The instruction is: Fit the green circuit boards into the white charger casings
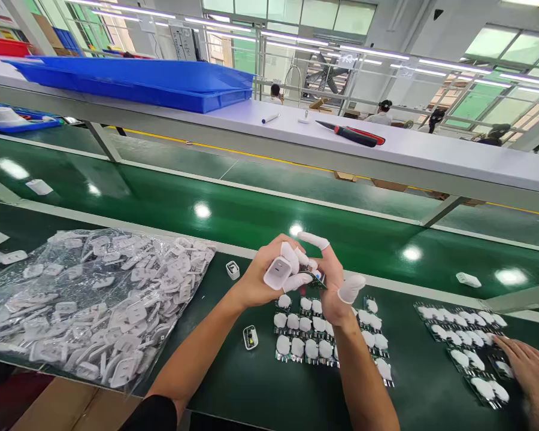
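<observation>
Left hand [257,276]: wrapped around a white case [275,279] (two little slots show), right of the big bag [94,299].
Right hand [335,281]: finger and thumb spread wide; cannot tell if it grips.
Green board [317,281]: between both hands, right of the bag.
</observation>
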Demonstrator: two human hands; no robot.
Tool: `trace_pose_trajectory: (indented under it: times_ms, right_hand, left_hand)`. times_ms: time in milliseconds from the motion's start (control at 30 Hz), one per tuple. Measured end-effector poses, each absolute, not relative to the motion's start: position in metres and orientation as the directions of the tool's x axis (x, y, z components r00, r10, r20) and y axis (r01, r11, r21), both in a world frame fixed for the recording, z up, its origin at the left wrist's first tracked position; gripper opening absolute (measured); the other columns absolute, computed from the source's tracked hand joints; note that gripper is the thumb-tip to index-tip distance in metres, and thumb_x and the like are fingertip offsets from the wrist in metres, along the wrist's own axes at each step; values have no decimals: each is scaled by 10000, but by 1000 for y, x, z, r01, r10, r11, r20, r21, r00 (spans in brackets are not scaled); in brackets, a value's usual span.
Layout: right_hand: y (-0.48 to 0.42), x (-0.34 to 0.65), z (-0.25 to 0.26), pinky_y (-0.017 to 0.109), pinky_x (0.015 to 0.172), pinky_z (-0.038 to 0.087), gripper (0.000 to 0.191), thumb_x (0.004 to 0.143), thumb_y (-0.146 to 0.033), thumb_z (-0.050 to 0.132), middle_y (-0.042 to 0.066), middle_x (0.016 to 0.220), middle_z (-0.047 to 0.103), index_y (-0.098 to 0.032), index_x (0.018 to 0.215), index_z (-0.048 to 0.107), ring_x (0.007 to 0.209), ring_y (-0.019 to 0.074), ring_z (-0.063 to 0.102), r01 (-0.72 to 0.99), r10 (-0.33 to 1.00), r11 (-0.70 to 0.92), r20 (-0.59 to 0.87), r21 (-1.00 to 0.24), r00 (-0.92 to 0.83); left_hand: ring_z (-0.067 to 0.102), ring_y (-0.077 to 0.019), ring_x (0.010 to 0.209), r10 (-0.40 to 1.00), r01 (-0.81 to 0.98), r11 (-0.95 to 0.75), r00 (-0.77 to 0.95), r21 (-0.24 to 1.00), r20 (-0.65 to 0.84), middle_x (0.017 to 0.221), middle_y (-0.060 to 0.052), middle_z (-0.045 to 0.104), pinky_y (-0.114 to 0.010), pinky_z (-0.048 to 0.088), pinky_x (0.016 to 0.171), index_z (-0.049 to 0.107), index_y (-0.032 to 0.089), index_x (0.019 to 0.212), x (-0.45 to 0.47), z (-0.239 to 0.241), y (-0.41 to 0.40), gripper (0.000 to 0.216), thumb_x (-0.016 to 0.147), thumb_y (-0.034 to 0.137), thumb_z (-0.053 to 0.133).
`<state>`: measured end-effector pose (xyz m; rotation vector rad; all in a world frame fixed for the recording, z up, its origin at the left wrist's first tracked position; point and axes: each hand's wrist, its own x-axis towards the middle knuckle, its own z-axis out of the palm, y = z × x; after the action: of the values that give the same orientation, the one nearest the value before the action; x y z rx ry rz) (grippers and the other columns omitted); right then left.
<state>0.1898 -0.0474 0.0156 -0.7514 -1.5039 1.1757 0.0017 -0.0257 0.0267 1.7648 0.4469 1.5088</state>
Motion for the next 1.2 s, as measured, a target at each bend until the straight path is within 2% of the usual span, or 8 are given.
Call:
trace_pose_trajectory:
  times_ms: [100, 200, 367, 500, 600, 767, 1000, 1200]
  right_hand:
    - [-42, 204, 16, 465, 665, 646, 1170, 880, -1124, 221, 46, 903, 755, -295, 1605, 616, 694, 261, 687, 4, 837, 522, 512, -853, -191]
    - [-34, 216, 22, 503, 821, 686, 917, 953, -983, 558, 91, 1156, 824, -310, 1566, 671, 842, 270, 745, 194, 667, 744, 724, -639, -174]
    - [-29, 213, 30, 548, 987, 718, 773, 911, -415, 980, 156, 1406, 815, -298, 1604, 658, 1224, 341, 800, 317, 375, 903, 892, -290, -253]
    - [-28, 213, 29, 476, 813, 732, 605, 892, -252, 986, 121, 1238, 866, -294, 1459, 778, 1075, 306, 833, 300, 275, 927, 953, -227, -128]
    - [-30, 222, 32, 476, 777, 722, 537, 872, -317, 1006, 98, 1143, 876, -300, 1378, 826, 1040, 309, 827, 216, 325, 921, 945, -325, 34]
    - [-41, 228, 42, 499, 805, 717, 511, 822, -406, 1041, 75, 1045, 863, -313, 1296, 876, 996, 303, 808, 117, 410, 900, 906, -420, 102]
    - [-51, 221, 36, 444, 684, 729, 624, 727, -379, 1105, 74, 1025, 838, -289, 1302, 880, 903, 276, 796, -9, 497, 867, 865, -498, 60]
    - [-53, 220, 43, 411, 682, 721, 552, 693, -435, 1121, 59, 969, 828, -286, 1175, 899, 847, 251, 792, -28, 509, 859, 850, -511, 133]
  left_hand:
    - [753, -151, 926, 876, -506, -349, 121, 788, 466, 980, -7, 728, -293, 655, 863, 649, 200, 823, 10, 29, -30, 369, 827, 244, 1015]
    - [720, -97, 902, 986, -769, -74, 41, 635, 163, 899, 48, 665, -227, 611, 877, 600, 198, 825, 21, 34, -33, 487, 724, 220, 1076]
    - [624, -82, 764, 993, -848, 121, 99, 516, -69, 804, 74, 572, -233, 567, 776, 556, 196, 801, 42, 33, -39, 570, 642, 208, 1104]
    - [624, -98, 788, 978, -767, 94, 190, 635, 85, 830, 36, 608, -231, 543, 743, 536, 190, 775, 41, 26, -38, 577, 741, 390, 1076]
    - [735, -181, 969, 904, -605, -133, 251, 785, 346, 1167, -78, 745, -339, 618, 892, 651, 192, 935, 25, 20, -27, 440, 885, 504, 958]
    - [703, -228, 1103, 640, -161, -683, 337, 712, 691, 1354, -113, 630, -407, 613, 953, 617, 232, 1150, -1, 16, -10, 368, 885, 227, 872]
    - [556, -212, 902, 497, -128, -789, 442, 601, 746, 1084, -57, 559, -372, 518, 758, 532, 243, 1178, -5, 19, -12, 402, 823, 241, 722]
    - [562, -196, 859, 528, -114, -767, 447, 632, 722, 1065, -44, 580, -352, 516, 726, 490, 259, 1198, -5, 11, -11, 290, 1011, 369, 682]
